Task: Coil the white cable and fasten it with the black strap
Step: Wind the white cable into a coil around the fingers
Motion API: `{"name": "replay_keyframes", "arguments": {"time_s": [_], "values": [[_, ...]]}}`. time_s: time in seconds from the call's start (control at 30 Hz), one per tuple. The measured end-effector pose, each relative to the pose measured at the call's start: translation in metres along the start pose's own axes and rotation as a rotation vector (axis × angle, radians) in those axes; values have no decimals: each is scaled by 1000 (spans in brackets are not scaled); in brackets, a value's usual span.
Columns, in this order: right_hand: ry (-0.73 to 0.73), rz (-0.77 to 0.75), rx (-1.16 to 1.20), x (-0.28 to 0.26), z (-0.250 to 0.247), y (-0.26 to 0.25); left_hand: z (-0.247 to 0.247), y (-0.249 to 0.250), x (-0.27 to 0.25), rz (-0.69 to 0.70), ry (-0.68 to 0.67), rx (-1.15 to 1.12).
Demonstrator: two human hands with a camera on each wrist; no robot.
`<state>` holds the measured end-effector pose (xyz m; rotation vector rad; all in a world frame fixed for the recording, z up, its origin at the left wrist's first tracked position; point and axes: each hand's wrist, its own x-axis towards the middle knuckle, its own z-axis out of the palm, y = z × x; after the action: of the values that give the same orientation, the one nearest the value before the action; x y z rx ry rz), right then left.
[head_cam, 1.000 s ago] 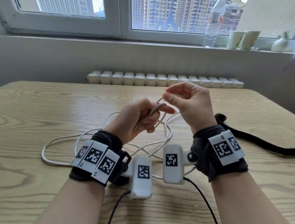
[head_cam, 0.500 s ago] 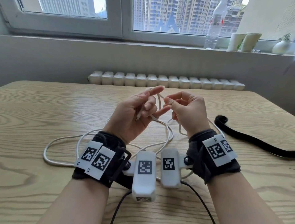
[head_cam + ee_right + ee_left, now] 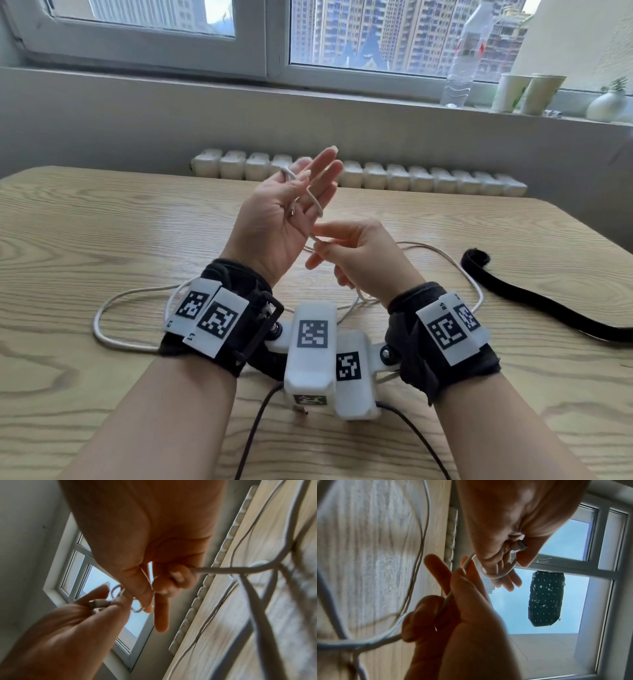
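Note:
My left hand (image 3: 308, 185) is raised palm toward me with its fingers straight. The white cable (image 3: 317, 202) loops round those fingers, and my thumb pins the cable's plug (image 3: 520, 545) against them. Just below and to the right, my right hand (image 3: 325, 240) pinches the cable between thumb and forefinger, a short way from the loop. The rest of the cable lies in loose loops (image 3: 102, 329) on the wooden table (image 3: 102, 222), under and around my wrists. The black strap (image 3: 534, 301) lies stretched out on the table at the right, untouched.
A radiator (image 3: 376, 174) runs behind the table's far edge. A water bottle (image 3: 467, 58), two paper cups (image 3: 527, 92) and a small vase (image 3: 608, 106) stand on the windowsill. Black cords (image 3: 253, 435) trail from the wrist cameras toward me.
My left hand has risen and straightened its fingers from a curled grip. My right hand has dropped from above the left hand to below it, drawing the cable round the left fingers.

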<state>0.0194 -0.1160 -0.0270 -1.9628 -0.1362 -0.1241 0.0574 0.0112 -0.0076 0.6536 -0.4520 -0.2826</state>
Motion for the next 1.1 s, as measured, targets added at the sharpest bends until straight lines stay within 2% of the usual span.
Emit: {"name": "replay_keyframes", "arguments": {"time_s": [0.17,0.37,0.53,0.77,1.1], "values": [[-75,-40,-143,-5,2,-8,-1,-3,1,9,108,280],[-4,-23,-152,-7,1,-8,5,-3,-4,-26,90,496],[108,-22,-90,-8,-3,-11,-2,-1,-7,-30,132,548],[178,-147,-45,-12,-1,-15,-1,2,-12,-128,161,645],[224,-245,122,-18,-17,-20,-8,-4,-16,-264,2,899]]}}
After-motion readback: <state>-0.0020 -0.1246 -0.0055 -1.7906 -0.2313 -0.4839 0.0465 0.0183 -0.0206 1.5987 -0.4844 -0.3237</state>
